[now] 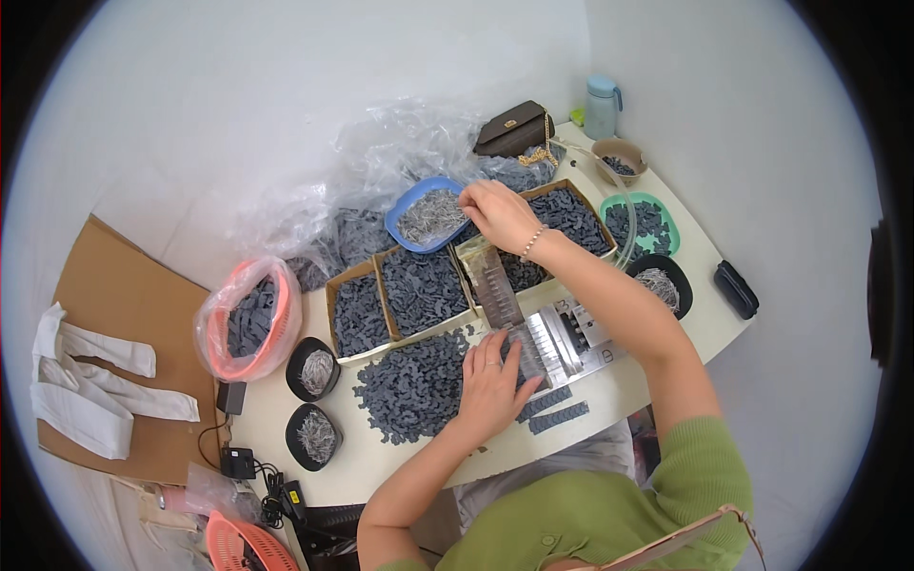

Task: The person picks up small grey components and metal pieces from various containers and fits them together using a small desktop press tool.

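My right hand (502, 217) is over the right edge of a blue basket (397, 231) heaped with thin metal pins (430, 218). Its fingers are pinched together, and whatever they may hold is hidden. My left hand (488, 383) rests with fingers apart at the near end of a clear slotted plate (526, 348), beside a metal fixture (554, 343). Left of that hand spreads a loose pile of small dark grey plastic pieces (409, 385). Two joined strips of grey pieces (558, 417) lie on the table just right of the left hand.
Cardboard boxes (389, 297) of grey pieces line the middle of the table (381, 476). Black bowls (315, 368) of pins and a pink basket (215, 347) stand left. A green tray (675, 228), a black case (735, 290) and a blue bottle (601, 109) are right.
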The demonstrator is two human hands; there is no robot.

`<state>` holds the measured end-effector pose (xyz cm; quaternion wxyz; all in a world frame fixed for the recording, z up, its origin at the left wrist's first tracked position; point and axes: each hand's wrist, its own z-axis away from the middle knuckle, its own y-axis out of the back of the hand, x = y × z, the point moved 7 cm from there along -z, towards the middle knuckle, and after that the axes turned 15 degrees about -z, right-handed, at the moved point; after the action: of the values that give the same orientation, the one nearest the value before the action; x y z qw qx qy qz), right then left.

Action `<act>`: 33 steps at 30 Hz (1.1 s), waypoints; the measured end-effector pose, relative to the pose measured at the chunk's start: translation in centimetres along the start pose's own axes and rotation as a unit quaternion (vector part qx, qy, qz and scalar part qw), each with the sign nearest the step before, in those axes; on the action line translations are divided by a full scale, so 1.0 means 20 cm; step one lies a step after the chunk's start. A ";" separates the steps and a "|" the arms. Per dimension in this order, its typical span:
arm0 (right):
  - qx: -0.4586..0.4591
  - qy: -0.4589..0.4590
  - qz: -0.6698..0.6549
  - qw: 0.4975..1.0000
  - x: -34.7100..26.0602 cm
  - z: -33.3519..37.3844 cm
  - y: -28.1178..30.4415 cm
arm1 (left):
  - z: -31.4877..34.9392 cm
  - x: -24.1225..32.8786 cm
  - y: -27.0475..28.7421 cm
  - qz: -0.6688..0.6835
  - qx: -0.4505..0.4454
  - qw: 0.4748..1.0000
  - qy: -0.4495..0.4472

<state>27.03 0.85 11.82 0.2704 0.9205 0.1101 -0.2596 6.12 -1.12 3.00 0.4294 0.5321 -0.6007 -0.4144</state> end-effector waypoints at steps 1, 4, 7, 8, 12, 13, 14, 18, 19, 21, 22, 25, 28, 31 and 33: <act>0.001 0.000 0.023 1.000 0.03 0.01 -0.02 | 0.01 0.00 0.01 -0.001 0.000 1.000 0.004; -0.037 -0.046 0.075 0.995 0.08 0.05 -0.04 | 0.05 -0.02 0.02 -0.015 0.009 1.000 0.012; -0.127 -0.142 0.041 0.981 0.05 0.12 -0.06 | 0.11 0.00 -0.03 -0.053 -0.010 0.998 -0.026; -0.137 -0.155 0.006 0.978 0.05 0.16 -0.07 | 0.11 0.00 -0.02 -0.055 0.002 0.998 -0.029; -0.143 -0.129 -0.017 0.981 -0.01 0.22 -0.07 | 0.02 -0.01 0.06 -0.026 0.025 0.999 -0.011; -0.138 -0.118 -0.005 0.983 -0.03 0.23 -0.06 | 0.00 -0.02 0.08 -0.008 0.023 1.000 0.000; -0.148 -0.104 -0.004 0.984 -0.03 0.22 -0.07 | -0.02 -0.02 0.08 -0.016 0.025 1.000 -0.005; -0.138 -0.045 0.044 0.988 -0.10 0.26 -0.05 | -0.03 0.00 0.08 -0.042 0.041 0.998 -0.021; -0.125 -0.034 0.037 0.991 -0.12 0.26 -0.03 | -0.03 0.00 0.08 -0.048 0.047 0.997 -0.025; -0.104 -0.016 0.019 0.994 -0.21 0.27 0.02 | -0.03 -0.04 0.08 -0.043 0.037 0.998 -0.013; -0.104 -0.014 0.013 0.994 -0.24 0.28 0.04 | -0.03 -0.05 0.07 -0.040 0.032 0.999 -0.007; -0.104 0.006 -0.004 0.995 -0.35 0.31 0.10 | -0.04 -0.08 0.07 -0.040 0.015 0.999 0.007; -0.103 0.052 -0.006 0.993 -0.46 0.38 0.15 | -0.04 -0.07 0.12 -0.038 0.056 0.998 0.006; -0.129 0.102 0.022 0.986 -0.60 0.52 0.20 | 0.05 -0.11 0.24 -0.001 0.126 0.991 0.042; -0.154 0.167 0.033 0.973 -0.69 0.70 0.22 | 0.12 -0.15 0.32 0.002 0.173 0.982 0.071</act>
<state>11.07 -11.33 11.14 0.3952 0.9013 0.1617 -0.0730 2.29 2.60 8.19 0.3732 0.6250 -0.6325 -0.2646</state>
